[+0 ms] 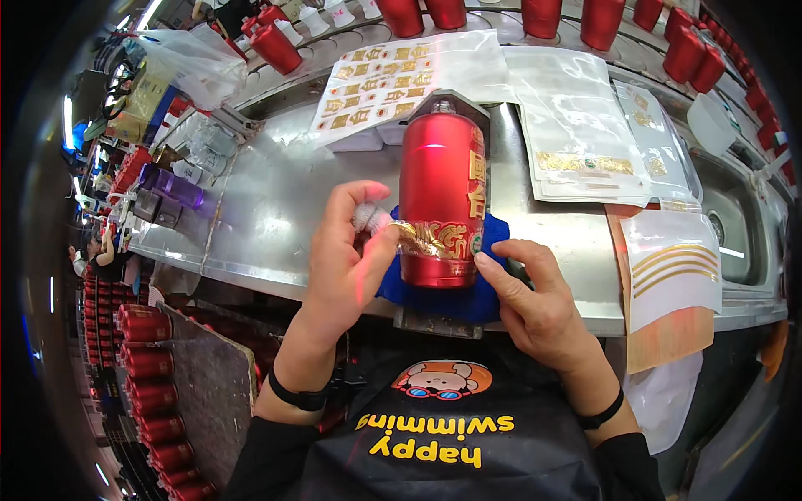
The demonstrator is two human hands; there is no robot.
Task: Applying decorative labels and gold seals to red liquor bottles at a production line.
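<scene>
A shiny red bottle [434, 179] with a clear threaded neck lies on a blue cloth [493, 292], its neck pointing away from me. Raised gold characters run along its right side. Around its lower part lies a clear strip with a gold decal [443, 240]. My left hand [342, 250] is closed at the strip's left end, thumb against the fingers; a whitish knitted piece [368, 219] shows among them. At the strip's right end is my right hand [539, 301], fingers apart, the thumb tip touching the bottle's edge and holding nothing.
Decal sheets [380, 82] lie behind the bottle, with a stack of translucent sheets [576, 125] to the right. Gold curved strips on white backing [675, 267] hang near a sink [735, 225]. Red bottles [543, 17] line the back conveyor. A purple bottle [180, 188] stands left.
</scene>
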